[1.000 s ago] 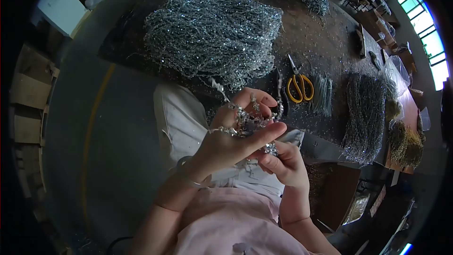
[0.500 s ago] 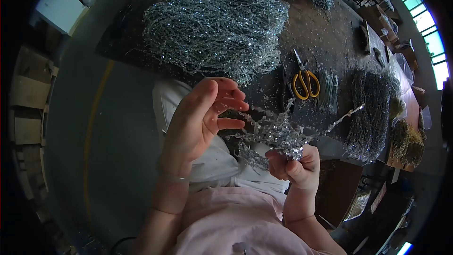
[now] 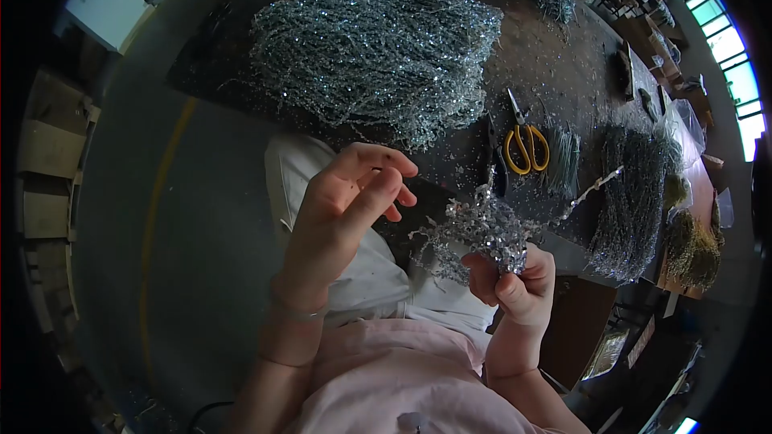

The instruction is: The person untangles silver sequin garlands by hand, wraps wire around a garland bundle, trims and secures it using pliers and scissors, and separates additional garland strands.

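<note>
My right hand point(image 3: 523, 288) pinches a bunch of glittery silver sprigs point(image 3: 490, 229) at its base. The twigs fan out above the fingers, and one longer twig sticks out to the right. My left hand point(image 3: 342, 213) is raised to the left of the bunch, apart from it. Its fingers are loosely curved, with thumb and fingers apart and nothing seen between them. Beyond the hands, a wide heap of sparkling silver-blue strands point(image 3: 378, 48) lies on the dark table point(image 3: 531, 64).
Yellow-handled scissors point(image 3: 527, 149) lie beside a dark-handled tool point(image 3: 496, 157) and a small bundle of thin wires point(image 3: 563, 161). Further right are a long bundle of silver strands point(image 3: 627, 201) and a gold bundle point(image 3: 693, 253). Glitter bits are scattered over the tabletop.
My left hand has turned, and its fingers have drawn closer together, a little away from the bunch. My right hand has shifted slightly right with the sprigs, whose left-hand twigs now sit closer in.
</note>
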The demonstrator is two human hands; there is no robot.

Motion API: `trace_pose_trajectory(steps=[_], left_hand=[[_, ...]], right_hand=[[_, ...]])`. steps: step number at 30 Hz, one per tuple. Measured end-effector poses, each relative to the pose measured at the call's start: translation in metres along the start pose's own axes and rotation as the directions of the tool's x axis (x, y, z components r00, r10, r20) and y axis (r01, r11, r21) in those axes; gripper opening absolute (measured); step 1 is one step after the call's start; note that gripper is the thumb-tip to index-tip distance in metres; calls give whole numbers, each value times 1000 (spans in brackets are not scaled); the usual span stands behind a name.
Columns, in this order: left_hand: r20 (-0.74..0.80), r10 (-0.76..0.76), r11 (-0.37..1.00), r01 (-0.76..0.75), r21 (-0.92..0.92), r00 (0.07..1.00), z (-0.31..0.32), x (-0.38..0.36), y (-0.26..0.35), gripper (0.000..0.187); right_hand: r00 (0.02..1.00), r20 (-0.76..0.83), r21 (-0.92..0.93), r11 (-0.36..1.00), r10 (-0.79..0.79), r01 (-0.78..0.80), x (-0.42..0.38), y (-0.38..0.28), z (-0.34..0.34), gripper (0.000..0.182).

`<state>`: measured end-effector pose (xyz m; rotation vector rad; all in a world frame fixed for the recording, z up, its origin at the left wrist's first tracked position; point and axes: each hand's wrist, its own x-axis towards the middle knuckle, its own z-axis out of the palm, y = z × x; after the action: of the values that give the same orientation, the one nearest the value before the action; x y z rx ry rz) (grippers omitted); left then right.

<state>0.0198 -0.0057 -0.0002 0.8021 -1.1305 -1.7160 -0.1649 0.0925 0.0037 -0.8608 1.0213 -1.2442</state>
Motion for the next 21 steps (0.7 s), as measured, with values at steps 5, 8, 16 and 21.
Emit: trace_pose_trajectory(steps=[5, 8, 16, 21], left_hand=[[90, 50, 992, -60, 113, 995, 4, -5, 5, 15], [210, 218, 925, -270, 267, 953, 10, -8, 4, 23], [327, 244, 676, -402, 618, 913, 24, -10, 6, 30], [147, 94, 992, -106, 75, 985, 19, -12, 8, 9]], right_hand=[[1000, 12, -137, 990, 19, -17, 4, -7, 3, 41], [997, 31, -192, 979, -70, 74, 9, -8, 10, 34], [962, 185, -548, 792, -200, 270, 13, -3, 3, 21], [965, 157, -544, 797, -210, 262, 12, -5, 0, 22]])
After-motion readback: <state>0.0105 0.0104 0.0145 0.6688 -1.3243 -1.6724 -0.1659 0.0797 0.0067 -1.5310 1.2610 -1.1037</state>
